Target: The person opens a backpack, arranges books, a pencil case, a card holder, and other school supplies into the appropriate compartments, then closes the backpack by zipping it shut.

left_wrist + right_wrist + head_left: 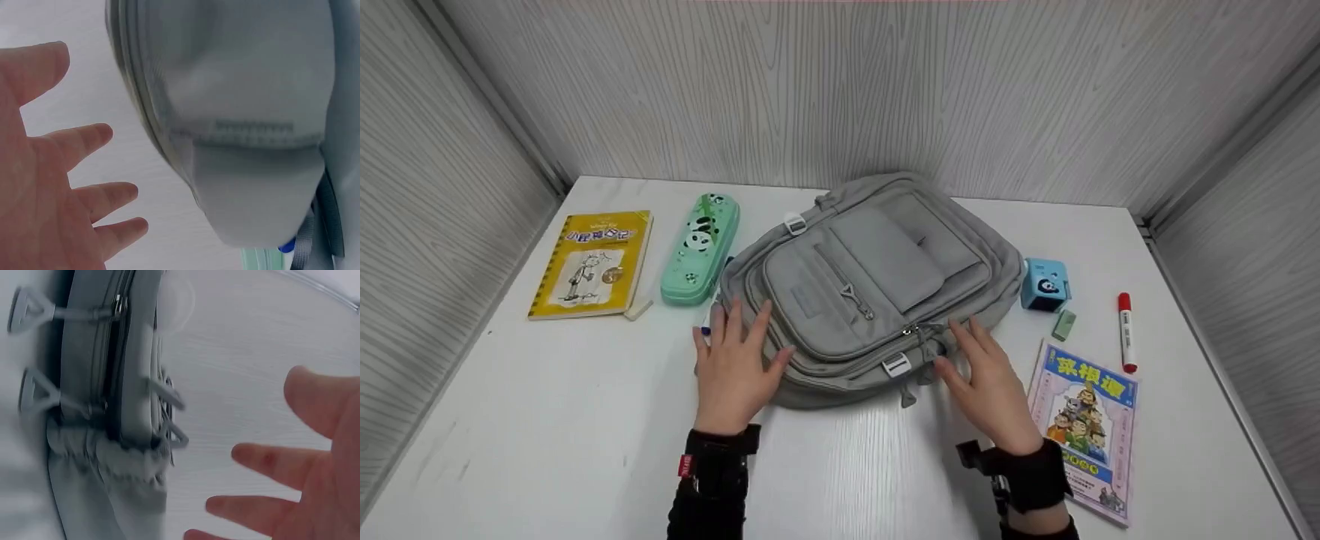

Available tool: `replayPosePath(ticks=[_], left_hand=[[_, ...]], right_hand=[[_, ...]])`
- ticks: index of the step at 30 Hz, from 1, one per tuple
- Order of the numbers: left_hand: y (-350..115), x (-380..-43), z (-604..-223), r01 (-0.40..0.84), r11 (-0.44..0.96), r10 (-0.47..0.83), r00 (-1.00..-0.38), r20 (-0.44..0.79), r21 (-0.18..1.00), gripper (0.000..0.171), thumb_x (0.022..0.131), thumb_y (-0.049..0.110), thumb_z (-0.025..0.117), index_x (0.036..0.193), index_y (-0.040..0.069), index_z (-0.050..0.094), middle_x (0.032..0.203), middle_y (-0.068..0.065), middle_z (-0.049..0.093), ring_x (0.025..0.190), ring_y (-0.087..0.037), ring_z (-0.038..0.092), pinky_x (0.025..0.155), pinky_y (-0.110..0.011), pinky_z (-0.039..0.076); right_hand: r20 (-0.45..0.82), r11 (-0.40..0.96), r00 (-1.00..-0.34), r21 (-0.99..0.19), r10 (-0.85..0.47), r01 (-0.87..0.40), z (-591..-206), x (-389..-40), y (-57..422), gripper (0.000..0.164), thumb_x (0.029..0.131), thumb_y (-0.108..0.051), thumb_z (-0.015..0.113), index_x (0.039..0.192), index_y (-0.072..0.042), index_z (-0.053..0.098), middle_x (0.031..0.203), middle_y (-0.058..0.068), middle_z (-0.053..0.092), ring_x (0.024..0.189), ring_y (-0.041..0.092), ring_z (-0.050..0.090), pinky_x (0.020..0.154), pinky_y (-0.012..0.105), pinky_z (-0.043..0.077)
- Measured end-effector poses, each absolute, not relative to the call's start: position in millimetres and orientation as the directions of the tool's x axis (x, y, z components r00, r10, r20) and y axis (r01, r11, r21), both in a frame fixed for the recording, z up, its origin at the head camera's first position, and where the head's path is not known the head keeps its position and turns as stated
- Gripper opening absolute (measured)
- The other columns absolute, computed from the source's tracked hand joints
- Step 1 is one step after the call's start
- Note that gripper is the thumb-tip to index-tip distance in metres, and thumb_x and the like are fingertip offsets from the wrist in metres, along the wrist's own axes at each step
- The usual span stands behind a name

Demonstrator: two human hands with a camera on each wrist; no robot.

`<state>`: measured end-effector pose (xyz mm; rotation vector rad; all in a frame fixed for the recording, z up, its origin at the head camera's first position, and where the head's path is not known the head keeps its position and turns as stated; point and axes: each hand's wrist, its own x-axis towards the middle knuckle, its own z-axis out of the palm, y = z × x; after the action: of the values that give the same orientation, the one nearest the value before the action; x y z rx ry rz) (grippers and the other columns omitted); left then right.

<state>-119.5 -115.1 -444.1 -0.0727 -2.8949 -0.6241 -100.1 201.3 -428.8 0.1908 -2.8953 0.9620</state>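
A grey backpack (877,270) lies flat on the white table, turned at a slant, its front pockets facing up. My left hand (735,367) is spread over its lower left corner with the fingers straight. In the left wrist view that hand (50,163) shows its palm beside the bag, holding nothing. My right hand (990,382) hovers by the near right side, fingers extended close to the zipper pulls (909,396). The right wrist view shows those triangular pulls (39,394) along the bag's zippers, with the right hand (315,461) apart from them and its palm bare.
On the left are a yellow book (592,266), an eraser-like stick (638,309) and a green panda pencil case (701,251). To the right stand a blue box-shaped pencil sharpener (1045,285), a green eraser (1064,325), a red marker (1126,334) and a comic-covered book (1087,435). Wood-grain panels border the table.
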Motion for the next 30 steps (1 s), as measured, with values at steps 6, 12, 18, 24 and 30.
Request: replayPosePath(ticks=[6,12,18,24,30], left_hand=[[-129,-127,-453,0.034,0.885,-0.039,-0.988,0.147,0.464,0.064,0.094,0.039,0.064,0.148,0.01,0.046,0.152,-0.033,0.038,0.139,-0.053,0.038,0.112,-0.072,0.026],[-128,-130,-464,0.042,0.859,-0.027,-0.992,0.126,0.51,0.054,0.096,0.035,0.062,0.145,0.014,0.051,0.152,-0.035,0.035,0.136,-0.055,0.04,0.104,-0.068,0.039],[-126,-130,-462,0.0,0.859,-0.036,-0.998,0.061,0.512,0.049,0.097,0.037,0.059,0.137,0.008,0.059,0.155,-0.034,0.03,0.139,-0.055,0.035,0.1,-0.073,0.04],[-121,-126,-454,0.005,0.865,-0.009,-1.0,0.025,0.502,0.048,0.095,0.039,0.063,0.123,-0.001,0.066,0.149,-0.035,0.04,0.133,-0.056,0.043,0.103,-0.064,0.044],[-102,-110,-439,0.068,0.892,0.073,-0.997,0.005,0.448,0.041,0.092,0.036,0.067,0.108,-0.002,0.07,0.124,-0.035,0.057,0.108,-0.052,0.06,0.086,-0.058,0.053]], right_hand=[[0.129,0.666,-0.992,-0.738,-0.015,-0.106,-434,-98,186,0.051,0.099,-0.018,0.06,0.144,0.003,0.047,0.148,0.027,0.048,0.137,0.044,0.046,0.114,0.055,0.036],[0.058,0.626,-0.998,-0.779,0.023,-0.031,-435,-94,169,0.057,0.099,-0.019,0.059,0.147,0.005,0.04,0.152,0.035,0.032,0.142,0.05,0.035,0.115,0.06,0.032],[-0.037,0.569,-0.999,-0.822,-0.011,0.024,-435,-92,162,0.067,0.099,-0.023,0.059,0.153,0.003,0.029,0.159,0.039,0.008,0.146,0.055,0.022,0.116,0.065,0.028],[-0.061,0.471,-0.998,-0.881,-0.03,0.04,-443,-102,169,0.067,0.101,-0.02,0.054,0.156,0.001,0.021,0.16,0.037,-0.006,0.143,0.058,0.026,0.113,0.063,0.035],[-0.057,0.429,-0.997,-0.903,-0.043,0.033,-451,-114,185,0.067,0.104,-0.019,0.048,0.158,-0.001,0.014,0.162,0.032,-0.016,0.151,0.052,0.001,0.12,0.063,0.02]])
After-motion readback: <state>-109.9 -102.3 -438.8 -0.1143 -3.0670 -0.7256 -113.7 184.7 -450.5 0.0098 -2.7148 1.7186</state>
